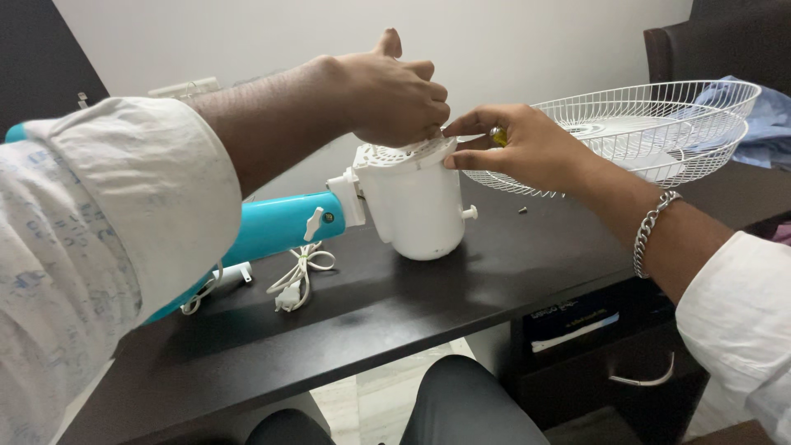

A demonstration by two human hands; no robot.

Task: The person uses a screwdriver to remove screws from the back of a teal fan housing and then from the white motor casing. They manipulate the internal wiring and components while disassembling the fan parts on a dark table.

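White fan motor housing (416, 206): upright on dark desk (346, 321), centre, turquoise stand arm (276, 227) to its left. Left hand (395, 95) fisted on top, apparently bracing; contents hidden. Right hand (515, 144) pinching its rim, small yellow-green item between fingers. Wire grille (651, 132) right of housing, set aside.

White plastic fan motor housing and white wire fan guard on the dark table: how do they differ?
The white plastic fan motor housing is a solid, closed drum; the white wire fan guard is an open, see-through mesh dish. The housing is joined to a turquoise stand tube and held by both hands, left hand and right hand; the guard lies loose behind them. Both are white and rest on the dark table.
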